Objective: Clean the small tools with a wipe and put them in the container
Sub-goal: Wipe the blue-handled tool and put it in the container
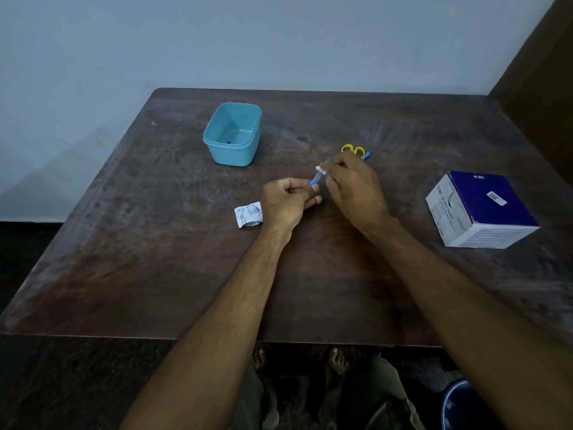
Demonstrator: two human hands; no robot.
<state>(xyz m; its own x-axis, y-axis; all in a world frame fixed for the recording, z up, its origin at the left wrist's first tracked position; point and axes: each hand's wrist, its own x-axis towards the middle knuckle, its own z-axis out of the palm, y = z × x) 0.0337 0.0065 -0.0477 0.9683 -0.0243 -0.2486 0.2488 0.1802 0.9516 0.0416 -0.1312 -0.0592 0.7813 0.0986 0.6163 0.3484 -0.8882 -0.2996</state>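
Our two bare forearms come up over the near edge of the table [130, 268]. Below that edge we see bare feet and olive trousers.

Fingers first. Our left hand [286, 202] has thumb and curled fingers pinching the blue handle of a small tool [313, 181]. Our right hand [353, 184] has its fingertips closed on a white wipe [321, 170], which is wrapped round the tool's upper part. Tool sits in the air just above mid-table, between the two hands. Long axis runs diagonally: handle low and toward us on the left, working end up and away to the right, hidden inside the wipe.

Outward. Torn wipe wrapper [248, 215] lies flat just left of our left hand. Yellow-handled scissors [353, 149] and a second blue-handled tool [367, 155] lie just beyond the right hand, close beside each other. Box of alcohol swabs [480, 209] stands near the right edge, well apart from the hands.

Open wood is broad on the left half and along the near edge. The far edge meets a pale wall.

Teal container [232, 133] stands far left of centre, lid off. One small dark item rests on its floor; too small to identify.
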